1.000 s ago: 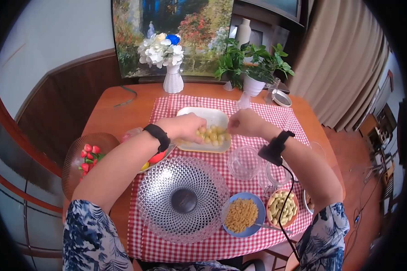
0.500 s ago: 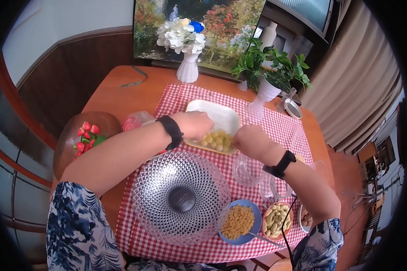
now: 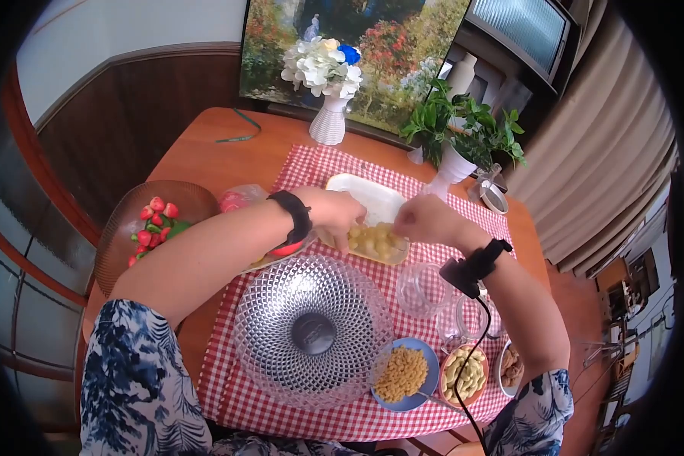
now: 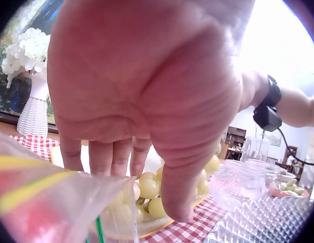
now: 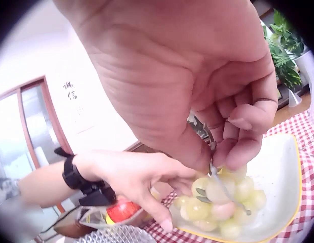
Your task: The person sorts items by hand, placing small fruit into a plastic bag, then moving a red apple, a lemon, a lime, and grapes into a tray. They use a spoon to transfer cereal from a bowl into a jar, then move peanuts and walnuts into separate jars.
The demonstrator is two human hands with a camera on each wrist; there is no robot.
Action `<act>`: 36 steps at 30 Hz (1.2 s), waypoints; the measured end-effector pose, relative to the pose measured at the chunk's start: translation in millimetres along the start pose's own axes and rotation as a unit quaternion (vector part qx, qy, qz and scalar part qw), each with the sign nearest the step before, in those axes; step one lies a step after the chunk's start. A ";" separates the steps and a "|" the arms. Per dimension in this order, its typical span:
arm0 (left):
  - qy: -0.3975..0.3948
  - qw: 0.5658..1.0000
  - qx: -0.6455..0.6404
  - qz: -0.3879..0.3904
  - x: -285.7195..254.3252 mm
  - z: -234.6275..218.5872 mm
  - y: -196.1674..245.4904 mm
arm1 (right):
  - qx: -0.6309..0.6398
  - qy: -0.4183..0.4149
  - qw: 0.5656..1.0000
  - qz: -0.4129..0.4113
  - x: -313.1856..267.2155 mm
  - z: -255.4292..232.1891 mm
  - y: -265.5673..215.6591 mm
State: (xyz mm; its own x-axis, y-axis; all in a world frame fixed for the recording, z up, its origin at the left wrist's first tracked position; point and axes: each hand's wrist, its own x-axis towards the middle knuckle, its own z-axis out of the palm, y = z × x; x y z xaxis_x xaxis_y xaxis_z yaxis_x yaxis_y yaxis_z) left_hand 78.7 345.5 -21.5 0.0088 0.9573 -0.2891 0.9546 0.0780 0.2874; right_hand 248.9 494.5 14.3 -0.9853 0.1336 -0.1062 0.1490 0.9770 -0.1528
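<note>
Pale green grapes (image 3: 378,242) lie in a white tray with a yellow rim (image 3: 363,187). In the right wrist view my right hand (image 5: 187,76) pinches the grape stem (image 5: 214,169) between thumb and curled fingers, above the bunch (image 5: 225,200). My left hand (image 3: 333,213) is over the tray's left side, its fingers extended and thumb apart, beside the grapes. The left wrist view shows the left palm (image 4: 141,91) above the grapes (image 4: 149,188), with nothing seen gripped; contact with them cannot be told.
A large glass bowl (image 3: 266,323) stands nearest the body. Glass jars (image 3: 422,289), a blue plate of yellow pieces (image 3: 431,380) and a bowl of nuts (image 3: 463,376) are at right. Strawberries (image 3: 156,204) in a brown bowl and a plastic bag (image 3: 239,196) are at left; vases stand behind.
The head view has shifted, so the table appears turned. My left hand's fingers are more spread than half a second ago. My right hand stays at the right end of the grapes.
</note>
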 end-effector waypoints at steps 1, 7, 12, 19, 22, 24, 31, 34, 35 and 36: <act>-0.007 1.000 -0.005 0.003 0.1 0.3 -1.8 | 0.085 -0.017 0.995 0.055 2.3 -8.5 -5.2; -0.008 0.990 -0.139 -0.004 -1.2 -6.5 -12.3 | 0.396 -0.011 0.902 0.174 11.3 -35.4 -20.0; 0.067 0.897 -0.432 0.059 -13.9 -18.7 -11.7 | 0.648 -0.053 0.733 0.198 19.3 -50.6 -5.9; 0.096 0.884 -0.440 0.125 11.1 -7.9 -32.2 | 0.786 -0.024 0.596 0.163 -1.3 -75.7 -9.9; 0.086 0.897 -0.422 0.102 15.0 -5.4 -34.5 | 0.790 -0.011 0.590 0.169 -8.3 -70.1 -7.9; 0.128 0.913 -0.369 0.117 8.2 -8.4 -30.8 | 0.771 -0.006 0.613 0.173 -12.2 -64.6 0.3; 0.044 0.993 -0.109 -0.008 -7.8 -18.4 -24.4 | 0.472 -0.013 0.848 0.243 -19.4 -11.9 32.8; 0.035 0.999 -0.014 0.017 -3.8 -11.8 -18.5 | 0.396 -0.026 0.888 0.233 -13.0 13.4 32.3; 0.044 0.998 -0.014 0.040 -4.5 -6.8 -18.7 | 0.358 -0.036 0.910 0.204 -11.7 22.3 34.1; 0.042 0.998 -0.014 0.040 -3.5 -3.8 -15.2 | 0.360 -0.036 0.909 0.205 -11.8 28.8 34.9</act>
State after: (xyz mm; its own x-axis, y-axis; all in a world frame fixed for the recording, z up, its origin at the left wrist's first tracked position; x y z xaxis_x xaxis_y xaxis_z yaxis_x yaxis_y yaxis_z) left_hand 63.0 342.1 -21.4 0.0592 0.9804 -0.1878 0.9433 0.0066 0.3320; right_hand 268.2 522.2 -18.1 -0.8308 0.4255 -0.3588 0.5436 0.4816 -0.6874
